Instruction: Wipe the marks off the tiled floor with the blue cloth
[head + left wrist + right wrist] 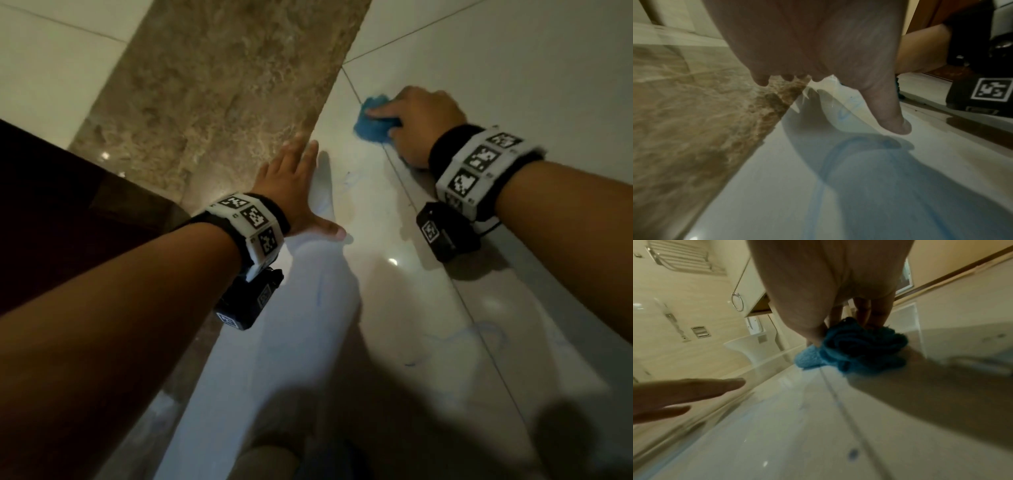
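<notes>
While my right hand (423, 125) curls its fingers over the bunched blue cloth (375, 123) and presses it onto a grout line of the tiled floor (394, 308), my left hand (296, 190) lies flat, fingers straight and spread, holding nothing. The cloth looks fluffy; the pale tiles are glossy, with faint blue marks (479, 334), beside a mottled brown stone strip (212, 102).

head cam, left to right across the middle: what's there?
Dark wooden panel → brown marble strip → left hand flat on the white tiled floor → blue cloth → right hand gripping it.
</notes>
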`<act>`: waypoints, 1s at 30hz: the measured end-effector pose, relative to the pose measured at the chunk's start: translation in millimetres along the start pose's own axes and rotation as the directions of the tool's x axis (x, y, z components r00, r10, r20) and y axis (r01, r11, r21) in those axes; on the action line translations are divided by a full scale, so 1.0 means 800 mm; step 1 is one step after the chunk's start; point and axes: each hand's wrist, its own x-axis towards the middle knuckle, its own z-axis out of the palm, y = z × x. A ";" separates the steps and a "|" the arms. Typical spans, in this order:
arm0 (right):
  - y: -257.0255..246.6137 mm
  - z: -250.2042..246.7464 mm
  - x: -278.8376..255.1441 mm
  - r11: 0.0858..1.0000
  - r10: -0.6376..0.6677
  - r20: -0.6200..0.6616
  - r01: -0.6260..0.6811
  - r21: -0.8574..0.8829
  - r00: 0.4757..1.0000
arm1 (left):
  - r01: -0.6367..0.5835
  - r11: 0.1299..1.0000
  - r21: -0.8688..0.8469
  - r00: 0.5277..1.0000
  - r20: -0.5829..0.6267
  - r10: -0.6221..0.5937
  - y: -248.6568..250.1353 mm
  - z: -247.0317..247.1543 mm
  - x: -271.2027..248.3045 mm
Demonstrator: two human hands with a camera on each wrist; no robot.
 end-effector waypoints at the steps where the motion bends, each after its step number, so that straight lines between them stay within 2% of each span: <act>1: -0.003 0.002 0.000 0.999 0.037 -0.013 -0.038 -0.022 0.999 | -0.001 1.000 0.003 1.000 0.019 0.001 -0.003 0.001 -0.005; 2: -0.014 0.006 -0.005 0.997 0.062 -0.013 -0.063 -0.053 0.998 | -0.004 1.000 0.011 0.999 0.050 0.003 -0.006 0.004 -0.009; 3: -0.029 0.013 -0.015 0.996 0.028 0.001 -0.028 -0.090 1.000 | -0.008 1.000 0.030 0.997 0.079 0.006 -0.007 0.008 -0.012; 6: -0.073 0.032 -0.047 0.973 -0.194 0.092 0.204 -0.110 0.977 | -0.020 0.997 0.071 0.996 0.088 0.014 -0.013 0.015 -0.011; 7: -0.073 0.031 -0.044 0.967 -0.224 0.101 0.234 -0.098 0.969 | -0.017 0.998 0.066 0.996 0.086 0.012 -0.014 0.016 -0.009; 9: -0.057 0.019 -0.022 0.981 -0.177 0.101 0.184 -0.062 0.979 | -0.018 0.998 0.062 0.996 0.089 0.012 -0.014 0.015 -0.010; 11: -0.039 0.009 -0.003 0.997 -0.066 0.061 0.068 -0.029 0.996 | -0.025 0.998 0.057 0.996 0.084 0.020 -0.011 0.015 -0.012; 13: -0.044 0.010 -0.004 1.000 0.005 0.025 -0.005 -0.008 1.000 | -0.028 0.999 0.042 0.997 0.073 0.025 -0.011 0.015 -0.013; 14: -0.055 0.015 -0.011 1.000 -0.013 0.033 0.014 -0.028 0.999 | -0.029 0.999 0.040 0.997 0.068 0.026 -0.012 0.015 -0.014; 17: -0.083 0.030 -0.046 0.966 -0.222 0.106 0.233 -0.109 0.969 | -0.030 0.999 0.042 0.998 0.059 0.027 -0.014 0.017 -0.012; 19: -0.078 0.025 -0.052 0.955 -0.268 0.129 0.280 -0.095 0.955 | -0.033 0.999 0.038 0.998 0.059 0.030 -0.013 0.017 -0.012; 21: -0.062 0.015 -0.035 0.975 -0.193 0.128 0.205 -0.085 0.973 | -0.029 0.999 0.040 0.998 0.065 0.026 -0.014 0.016 -0.012; 24: -0.043 0.002 -0.011 0.999 0.010 0.063 -0.008 -0.036 0.998 | -0.025 0.999 0.029 0.998 0.060 0.023 -0.014 0.016 -0.013; 25: -0.046 0.003 -0.013 0.999 0.031 0.048 -0.029 -0.032 0.998 | -0.025 0.999 0.032 0.998 0.059 0.023 -0.013 0.016 -0.014; 27: -0.063 0.011 -0.037 0.996 -0.053 0.062 0.057 -0.067 0.997 | -0.023 0.999 0.044 0.998 0.064 0.020 -0.012 0.016 -0.014; 30: -0.084 0.022 -0.078 0.950 -0.284 0.170 0.301 -0.082 0.944 | -0.026 0.999 0.044 0.998 0.064 0.024 -0.013 0.017 -0.011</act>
